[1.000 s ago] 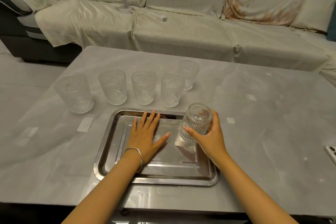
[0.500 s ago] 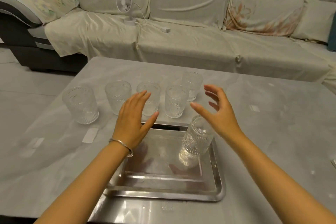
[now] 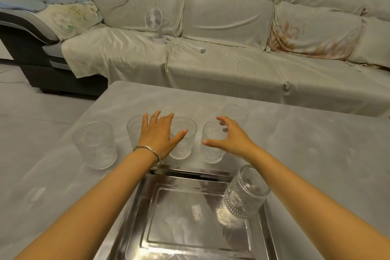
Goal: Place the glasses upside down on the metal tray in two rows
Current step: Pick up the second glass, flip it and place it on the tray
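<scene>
On a grey table (image 3: 306, 137) before a covered sofa (image 3: 232, 65), five ribbed glasses (image 3: 95, 145) are seen upright beyond a metal tray (image 3: 135, 207), where one inverted glass (image 3: 244, 194) is set at the far right corner. No brand or legible writing is visible on any item. Both arms are stretched forward over the tray. The left hand (image 3: 158, 135), a bangle (image 3: 147, 152) worn at its wrist, is spread flat above two middle glasses, holding nothing. The right hand (image 3: 230, 135) is curved open around another upright glass, not closed on it.
</scene>
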